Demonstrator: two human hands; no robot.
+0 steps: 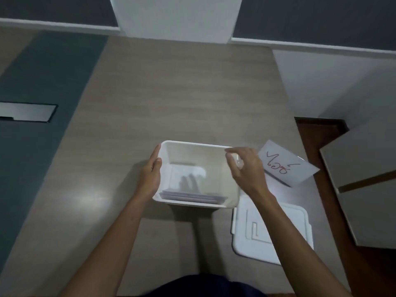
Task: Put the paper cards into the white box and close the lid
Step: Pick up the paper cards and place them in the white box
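The white box (192, 147) stands open on the wooden table, near its front. Paper cards (192, 197) lie stacked inside, against the near wall. My left hand (151, 175) lies flat against the box's left wall with the fingers stretched out. My right hand (246, 168) hovers at the box's right rim, fingers curled and apart, holding nothing that I can see. One paper card (287, 166) with red handwriting lies on the table just right of the box. The white lid (285, 230) lies flat at the front right, partly under my right forearm.
The table's right edge (308, 189) runs close past the card and lid, with dark floor beyond. Pale panels (364, 185) stand to the right. A grey strip with a metal plate (27, 112) is at the left. A white column (175, 18) rises at the back.
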